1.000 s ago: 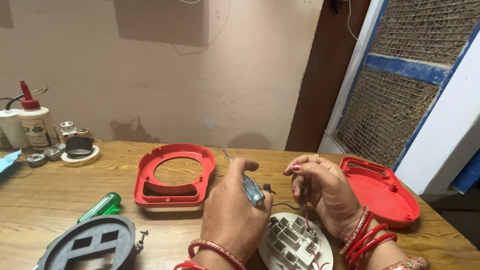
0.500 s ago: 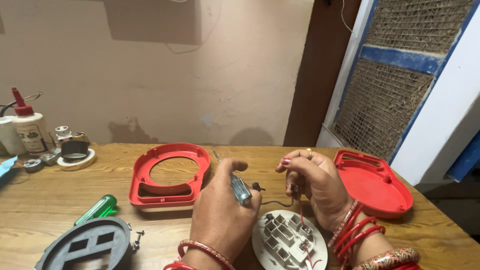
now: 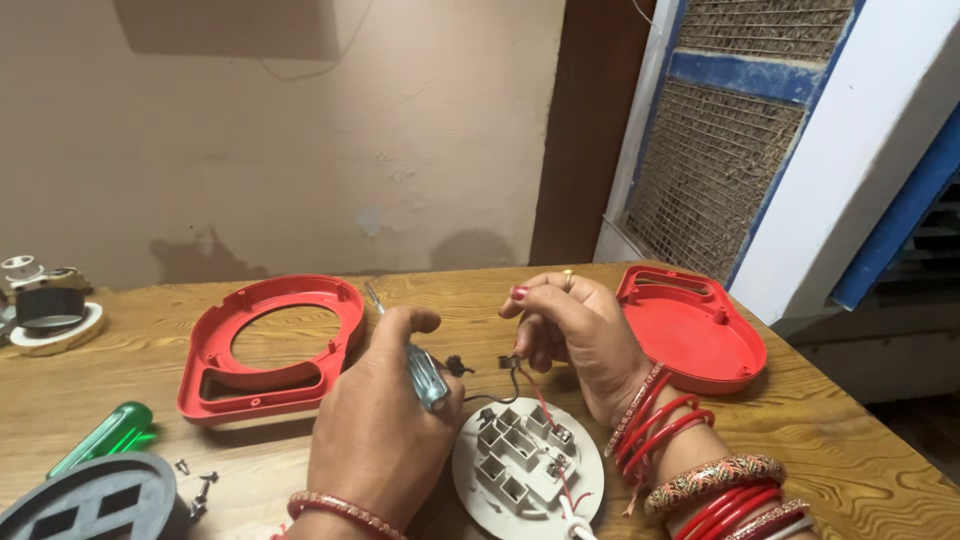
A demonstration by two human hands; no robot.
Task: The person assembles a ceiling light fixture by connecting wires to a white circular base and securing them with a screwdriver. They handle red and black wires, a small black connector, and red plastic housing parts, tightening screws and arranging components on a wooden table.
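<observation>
Two hands are held over a white round socket plate on a wooden table.

The plate lies near the table's front edge, just below both hands, with a red frame to its left and a red cover to its right; bare wood is left between them. A screwdriver is gripped in the closed left hand. A small black wire end is pinched by the right hand above the plate.
</observation>
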